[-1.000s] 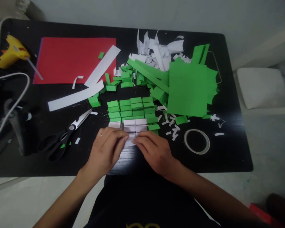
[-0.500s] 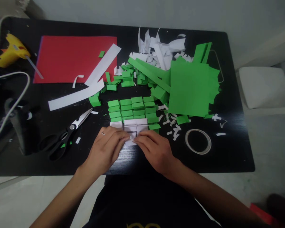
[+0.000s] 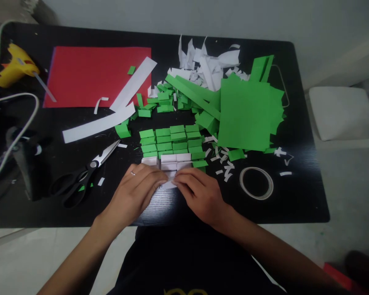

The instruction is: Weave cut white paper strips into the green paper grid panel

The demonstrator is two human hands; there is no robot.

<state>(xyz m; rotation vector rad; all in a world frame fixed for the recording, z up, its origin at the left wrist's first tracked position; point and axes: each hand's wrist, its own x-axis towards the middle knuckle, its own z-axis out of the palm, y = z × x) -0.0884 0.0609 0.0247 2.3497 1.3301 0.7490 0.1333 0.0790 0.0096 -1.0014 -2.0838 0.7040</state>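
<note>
A block of folded paper pieces lies before me, with green folded pieces [image 3: 164, 139] in rows at the back and white folded pieces [image 3: 176, 158] at its near side. My left hand [image 3: 138, 190] is closed, thumb against fingers, on a white folded paper piece [image 3: 169, 184] at the near edge. From the other side my right hand [image 3: 203, 194] pinches the same piece, its fingertips almost meeting the left ones. The fingers cover part of this piece and of the white pieces around it.
Scissors [image 3: 94, 164] lie partly open at left, below white paper strips [image 3: 98, 123]. A yellow glue gun [image 3: 17, 65] and red sheet [image 3: 92, 76] are behind. Green sheets [image 3: 244, 114], white scraps [image 3: 212, 67] and a tape roll [image 3: 241, 186] lie to the right.
Both hands stay at the same white piece. The fingertips have shifted only slightly; the left thumb has drawn in a little. Everything else lies as before.
</note>
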